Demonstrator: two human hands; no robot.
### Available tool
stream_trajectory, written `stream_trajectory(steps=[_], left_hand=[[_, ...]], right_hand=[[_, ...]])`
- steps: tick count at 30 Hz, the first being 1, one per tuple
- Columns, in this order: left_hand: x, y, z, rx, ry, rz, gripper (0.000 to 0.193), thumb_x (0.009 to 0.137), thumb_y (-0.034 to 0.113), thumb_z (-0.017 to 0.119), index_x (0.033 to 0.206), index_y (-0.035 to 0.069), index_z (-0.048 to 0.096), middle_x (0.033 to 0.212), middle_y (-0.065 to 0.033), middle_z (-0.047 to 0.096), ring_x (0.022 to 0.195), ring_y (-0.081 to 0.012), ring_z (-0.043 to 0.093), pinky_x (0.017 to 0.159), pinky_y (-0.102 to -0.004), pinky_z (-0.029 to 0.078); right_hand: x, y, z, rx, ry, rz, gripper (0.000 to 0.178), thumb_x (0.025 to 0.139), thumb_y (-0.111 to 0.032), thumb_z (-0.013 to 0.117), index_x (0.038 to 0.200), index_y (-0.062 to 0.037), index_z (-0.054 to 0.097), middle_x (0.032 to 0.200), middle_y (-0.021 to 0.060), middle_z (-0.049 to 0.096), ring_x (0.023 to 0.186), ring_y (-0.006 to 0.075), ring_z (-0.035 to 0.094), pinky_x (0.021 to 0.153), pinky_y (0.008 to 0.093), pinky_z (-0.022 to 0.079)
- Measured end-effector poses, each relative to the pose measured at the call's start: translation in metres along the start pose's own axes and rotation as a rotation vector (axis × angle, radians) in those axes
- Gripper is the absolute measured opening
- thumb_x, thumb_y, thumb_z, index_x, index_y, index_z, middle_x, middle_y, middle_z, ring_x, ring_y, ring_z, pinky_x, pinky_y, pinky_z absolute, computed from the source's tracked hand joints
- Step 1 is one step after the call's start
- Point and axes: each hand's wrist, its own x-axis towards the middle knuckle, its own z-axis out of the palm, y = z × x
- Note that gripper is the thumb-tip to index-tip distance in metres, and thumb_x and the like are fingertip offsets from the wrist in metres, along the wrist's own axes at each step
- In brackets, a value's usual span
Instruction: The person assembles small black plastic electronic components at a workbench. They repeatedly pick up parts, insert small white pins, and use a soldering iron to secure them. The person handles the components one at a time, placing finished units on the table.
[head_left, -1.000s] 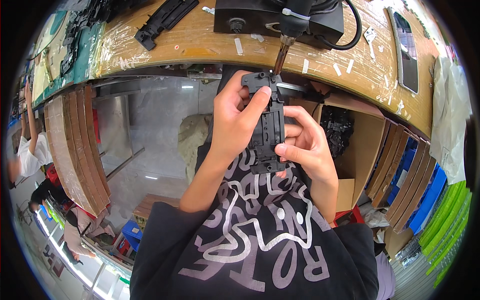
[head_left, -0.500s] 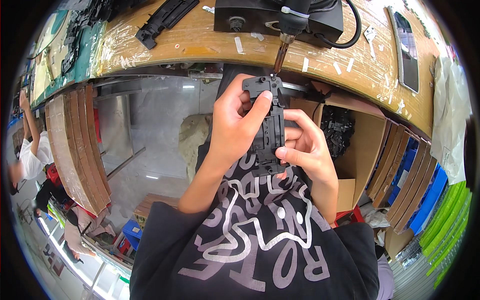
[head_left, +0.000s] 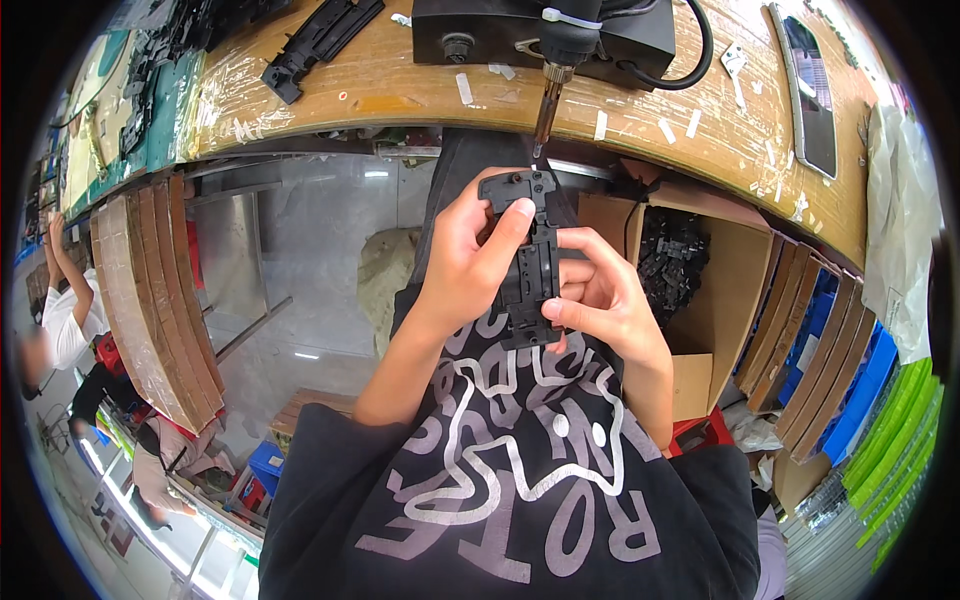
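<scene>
A long black plastic part (head_left: 527,265) is held upright in front of my chest, its upper end just below the bit of an electric screwdriver (head_left: 546,105). A narrow gap seems to lie between the bit's tip and the part. My left hand (head_left: 468,255) grips the part's upper left side, thumb pressed on its face near the top. Lower down, my right hand (head_left: 605,300) pinches the right edge, with the thumb on the front and other fingers curled partly out of sight behind.
Ahead is a wooden bench (head_left: 380,105) carrying a black box (head_left: 480,40), a phone (head_left: 808,95) and another black plastic part (head_left: 320,45). Right of my knees, an open carton (head_left: 725,300) holds many black pieces. Stacked cardboard (head_left: 160,290) stands left; another person (head_left: 75,315) is beyond it.
Both hands have lowered the black plastic part a little, and its top end has come away from the screwdriver bit. My grip looks the same. The view has shifted slightly.
</scene>
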Motion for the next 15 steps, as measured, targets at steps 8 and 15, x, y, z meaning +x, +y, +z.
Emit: stream_trajectory(steps=[8, 15], left_hand=[[0.002, -0.017, -0.006, 0.171, -0.042, 0.001, 0.018, 0.085, 0.011, 0.046, 0.098, 0.0, 0.047, 0.077, -0.0006, 0.051, 0.065, -0.0036, 0.044, 0.058, -0.0193, 0.039], [-0.001, -0.03, -0.005, 0.256, -0.053, -0.087, 0.023, 0.084, 0.014, 0.049, 0.102, 0.0, 0.046, 0.081, -0.0021, 0.053, 0.07, -0.0053, 0.048, 0.061, -0.0192, 0.041]], right_hand=[[0.002, 0.009, -0.009, -0.165, 0.038, 0.002, 0.04, 0.077, 0.001, 0.055, 0.112, 0.0002, 0.037, 0.065, 0.0021, 0.047, 0.055, 0.0069, 0.049, 0.046, 0.0208, 0.043], [-0.003, 0.023, -0.021, -0.123, 0.127, 0.025, 0.041, 0.075, 0.001, 0.056, 0.112, -0.0001, 0.039, 0.067, 0.0028, 0.048, 0.055, 0.0081, 0.049, 0.046, 0.0209, 0.044]])
